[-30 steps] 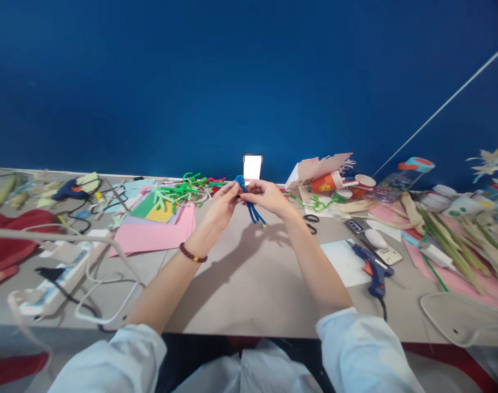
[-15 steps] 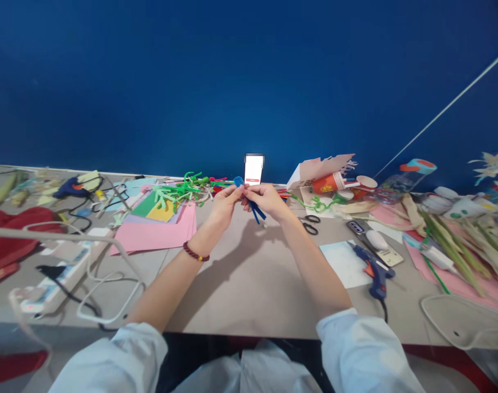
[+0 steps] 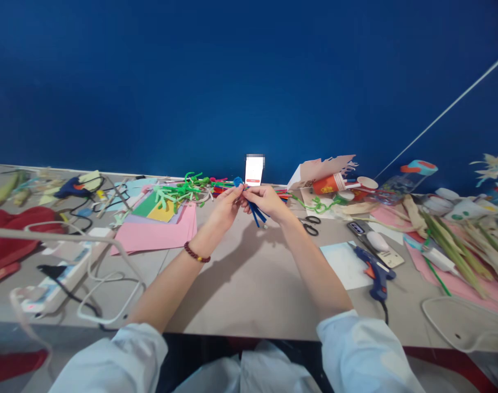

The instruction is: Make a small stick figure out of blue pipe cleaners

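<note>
Bundle of blue fuzzy stems (image 3: 253, 211) above the far middle of a grey table (image 3: 249, 300), grasped from two sides in front of a lit phone (image 3: 254, 170) upright near the blue wall (image 3: 249, 82): left hand (image 3: 227, 203) with thumb and fingers closed just under the bunched blue top, right hand (image 3: 267, 201) pinching lower down, at least two loose ends hanging below. To the right, among the containers, orange-red paper cups (image 3: 327, 184) lying on their side, white rims nested, number impossible to tell; beside them one more cup (image 3: 366, 184), mouth in view, contents too small to make out; farther right, one clear container with a blue-and-orange top (image 3: 419, 167), contents blurred. By count, one folded pink card (image 3: 313, 168) behind the cups, one pair of black-handled scissors (image 3: 309, 223) near the right forearm, one blue glue gun (image 3: 380, 273) with nozzle over one pale blue sheet (image 3: 341, 265), one second glue gun (image 3: 71, 188) at far left, one power strip (image 3: 64, 273) nearer the table's front edge, one beaded bracelet (image 3: 197, 253) on the left wrist; green fuzzy stems (image 3: 183, 189) in a tangle left of the hands, too interlaced to number
</note>
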`<state>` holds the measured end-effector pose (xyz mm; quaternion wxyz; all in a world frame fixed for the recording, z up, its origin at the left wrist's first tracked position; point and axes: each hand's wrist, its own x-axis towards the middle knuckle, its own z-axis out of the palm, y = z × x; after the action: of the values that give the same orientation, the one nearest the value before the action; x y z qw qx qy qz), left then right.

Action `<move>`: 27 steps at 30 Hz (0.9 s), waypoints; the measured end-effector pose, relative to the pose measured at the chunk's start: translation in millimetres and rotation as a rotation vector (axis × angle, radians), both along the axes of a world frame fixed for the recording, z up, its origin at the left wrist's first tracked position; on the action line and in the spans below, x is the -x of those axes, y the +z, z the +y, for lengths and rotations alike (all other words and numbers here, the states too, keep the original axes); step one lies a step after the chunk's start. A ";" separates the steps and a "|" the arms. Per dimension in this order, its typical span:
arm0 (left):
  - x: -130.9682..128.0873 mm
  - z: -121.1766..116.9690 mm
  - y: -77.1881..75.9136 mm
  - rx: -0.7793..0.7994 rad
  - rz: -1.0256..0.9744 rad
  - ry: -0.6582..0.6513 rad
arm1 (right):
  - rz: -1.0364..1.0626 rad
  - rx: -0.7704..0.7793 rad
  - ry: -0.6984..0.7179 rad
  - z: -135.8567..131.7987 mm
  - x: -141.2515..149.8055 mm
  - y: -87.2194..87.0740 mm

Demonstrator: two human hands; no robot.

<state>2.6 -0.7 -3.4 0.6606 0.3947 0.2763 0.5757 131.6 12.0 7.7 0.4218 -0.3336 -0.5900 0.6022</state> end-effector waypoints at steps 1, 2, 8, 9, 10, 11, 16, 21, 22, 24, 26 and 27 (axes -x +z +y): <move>0.5 0.0 0.2 -0.003 0.003 -0.014 | 0.017 0.012 -0.004 -0.4 0.7 0.1; 1.0 0.1 0.5 -0.009 0.007 -0.027 | 0.035 0.026 -0.003 -0.7 1.0 0.3; 3.5 5.2 -2.7 -0.059 0.016 0.019 | -0.039 -0.025 -0.004 3.2 -9.9 3.1; 3.8 6.5 -4.1 -0.064 0.024 0.044 | -0.063 -0.074 -0.056 4.2 -13.2 4.1; 4.0 7.5 -5.4 -0.067 0.031 0.061 | -0.071 -0.135 -0.115 5.1 -16.3 5.4; 4.0 8.1 -6.3 -0.068 0.036 0.064 | -0.065 -0.208 -0.169 5.5 -18.9 6.8; 2.6 4.4 -4.2 -0.053 0.027 0.023 | -0.066 -0.513 -0.259 1.0 -20.2 13.2; 0.5 1.5 -4.0 -0.079 0.029 0.015 | -0.216 -0.706 -0.356 -4.9 -13.4 15.9; 0.1 1.8 -5.0 -0.087 0.024 0.020 | -0.221 -0.733 -0.373 -5.1 -12.8 15.6; -0.4 2.7 -7.1 -0.101 0.015 0.036 | -0.205 -0.745 -0.391 -4.5 -11.9 14.2; -0.8 3.4 -8.6 -0.105 0.023 0.066 | -0.180 -0.735 -0.400 -3.2 -11.3 11.9; -0.9 3.7 -9.0 -0.105 0.034 0.079 | -0.173 -0.732 -0.405 -2.5 -11.1 10.7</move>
<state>3.4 3.0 -12.3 0.6109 0.4272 0.2726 0.6083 142.7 9.5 18.4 0.5712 -0.3202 -0.7206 0.2281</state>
